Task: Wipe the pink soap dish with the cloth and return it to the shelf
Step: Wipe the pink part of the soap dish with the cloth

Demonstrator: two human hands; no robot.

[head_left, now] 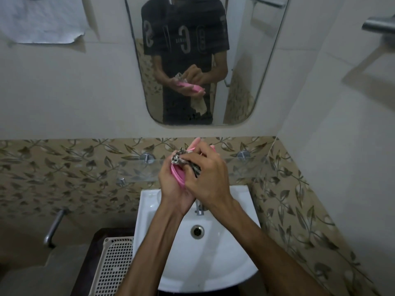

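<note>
Soap dish (177,176) — above sink (224,253), shelf (132,169) seemingly behind.

I have one view only, from the head camera, worn high and tilted forward and down. It faces the tiled wall straight on, with the white sink (198,248) directly beneath me and close. The wide lens bends the wall edges outward. Both forearms enter from the bottom edge, and the hands (192,178) sit near the centre of the frame. The mirror (205,60) fills the upper middle, giving me a reflected front view of the same hands.
</note>
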